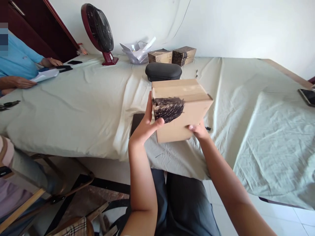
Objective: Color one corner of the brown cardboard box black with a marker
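I hold a closed cardboard box (187,108) up in the air over the near edge of the cloth-covered table (86,108). One face of the box carries a label blacked out with marker. My left hand (147,126) grips the box's left side, thumb across the front face. My right hand (199,130) supports the lower right corner from underneath, fingers curled against it. A dark flat object (136,123) lies on the cloth just behind my left hand.
A black case (163,71) lies behind the box. Two more cardboard boxes (172,55), crumpled white paper (137,50) and a red fan (99,31) stand at the back. A person in blue (17,62) sits at left. A phone (307,96) lies at right.
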### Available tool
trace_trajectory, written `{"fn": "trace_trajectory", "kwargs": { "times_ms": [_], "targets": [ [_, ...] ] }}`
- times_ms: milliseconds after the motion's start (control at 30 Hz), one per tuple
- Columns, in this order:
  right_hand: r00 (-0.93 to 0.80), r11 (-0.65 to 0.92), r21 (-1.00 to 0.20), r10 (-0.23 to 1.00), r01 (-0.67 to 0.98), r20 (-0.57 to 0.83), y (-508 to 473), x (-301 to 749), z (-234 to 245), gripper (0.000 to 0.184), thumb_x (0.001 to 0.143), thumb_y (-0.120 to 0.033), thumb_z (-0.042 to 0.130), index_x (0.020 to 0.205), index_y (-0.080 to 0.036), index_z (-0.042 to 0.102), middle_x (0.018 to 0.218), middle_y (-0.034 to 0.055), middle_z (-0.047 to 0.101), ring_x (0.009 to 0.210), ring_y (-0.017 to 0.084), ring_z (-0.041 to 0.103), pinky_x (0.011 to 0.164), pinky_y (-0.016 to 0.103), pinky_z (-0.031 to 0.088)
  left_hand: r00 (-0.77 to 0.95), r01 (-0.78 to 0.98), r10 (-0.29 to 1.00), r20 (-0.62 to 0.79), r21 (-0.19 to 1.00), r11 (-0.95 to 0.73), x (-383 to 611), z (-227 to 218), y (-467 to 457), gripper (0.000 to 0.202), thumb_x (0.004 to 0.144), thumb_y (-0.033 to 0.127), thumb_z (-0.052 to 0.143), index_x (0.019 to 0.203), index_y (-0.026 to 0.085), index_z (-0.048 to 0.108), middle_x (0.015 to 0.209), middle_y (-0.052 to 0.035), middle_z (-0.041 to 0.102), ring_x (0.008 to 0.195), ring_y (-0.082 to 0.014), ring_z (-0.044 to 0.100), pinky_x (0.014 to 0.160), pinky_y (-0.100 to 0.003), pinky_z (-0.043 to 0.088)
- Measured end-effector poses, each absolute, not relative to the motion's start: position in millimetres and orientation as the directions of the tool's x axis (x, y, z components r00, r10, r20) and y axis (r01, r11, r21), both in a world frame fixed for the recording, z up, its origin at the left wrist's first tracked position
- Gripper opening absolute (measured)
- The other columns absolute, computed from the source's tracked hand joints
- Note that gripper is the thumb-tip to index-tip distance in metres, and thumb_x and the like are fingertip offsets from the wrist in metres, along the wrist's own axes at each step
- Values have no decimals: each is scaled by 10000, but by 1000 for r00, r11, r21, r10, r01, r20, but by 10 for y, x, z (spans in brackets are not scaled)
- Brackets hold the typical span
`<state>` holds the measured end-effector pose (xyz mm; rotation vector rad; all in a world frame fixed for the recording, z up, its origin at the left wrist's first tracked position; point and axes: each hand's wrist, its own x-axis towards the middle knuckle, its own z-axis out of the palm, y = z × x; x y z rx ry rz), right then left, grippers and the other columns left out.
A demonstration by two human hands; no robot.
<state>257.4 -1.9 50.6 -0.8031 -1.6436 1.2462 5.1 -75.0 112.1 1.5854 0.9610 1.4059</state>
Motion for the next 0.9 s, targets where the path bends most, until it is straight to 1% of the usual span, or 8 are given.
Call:
{"fn": "trace_trajectory", "kwargs": {
  "times_ms": [100,200,267,333,400,433,633,900],
  "targets": [
    [-451,288,-957,849,-40,274,8,2592,551,927,800,-935,557,1473,-298,584,1524,124,647,1420,388,602,1137,538,547,48,74,893,448,890,-450,-39,912,-595,1182,754,722,852,1709,416,227,1746,-95,406,1630,-432,361,1346,-624,303],
    [-424,388,-885,868,257,258,83,2671,657,729,1002,-783,335,1439,-283,636,1513,121,633,1409,349,578,1187,545,471,-138,34,845,516,855,-517,-93,659,-420,1167,732,740,851,1690,393,283,1660,-103,504,1599,-411,420,1337,-605,332],
    [-321,353,-696,929,626,183,143,2743,693,576,1003,-638,484,1343,-226,698,1437,168,644,1390,398,543,1183,596,418,-245,-30,828,504,850,-527,-135,507,-336,1128,732,797,804,1669,384,330,1642,-97,524,1584,-392,451,1330,-599,349],
    [-228,228,-420,972,879,51,192,2787,676,433,940,-478,639,1240,-178,728,1364,212,644,1355,453,522,1125,615,416,-264,-68,842,470,862,-502,-179,405,-288,1085,752,801,780,1658,384,352,1629,-96,542,1549,-378,502,1304,-595,399],
    [-206,185,-239,977,953,-63,222,2777,630,329,961,-336,607,1216,-157,714,1345,226,646,1321,451,540,1066,563,434,-247,-84,853,460,867,-492,-210,358,-262,1047,771,775,779,1650,380,372,1628,-95,551,1533,-374,522,1291,-586,423],
    [-222,199,-213,971,957,-87,230,2753,609,305,990,-280,551,1226,-154,697,1336,222,657,1288,426,570,1032,516,445,-242,-85,851,467,863,-498,-217,349,-251,1040,769,765,785,1646,375,385,1630,-95,551,1538,-376,517,1296,-582,416],
    [-250,214,-323,965,922,-74,212,2590,632,332,1094,-288,355,1241,-177,631,1114,173,758,981,309,688,690,335,378,-262,-54,836,481,858,-511,-189,369,-206,1101,724,802,778,1656,370,383,1670,-88,513,1588,-389,453,1325,-578,358],
    [-222,173,-321,967,931,-121,181,2572,627,374,1084,-331,367,1184,-199,703,1099,171,789,898,291,697,651,333,353,-236,19,861,451,888,-459,-147,474,-242,1207,716,883,700,1714,378,246,1733,-79,420,1647,-354,360,1348,-541,317]
  ]
}}
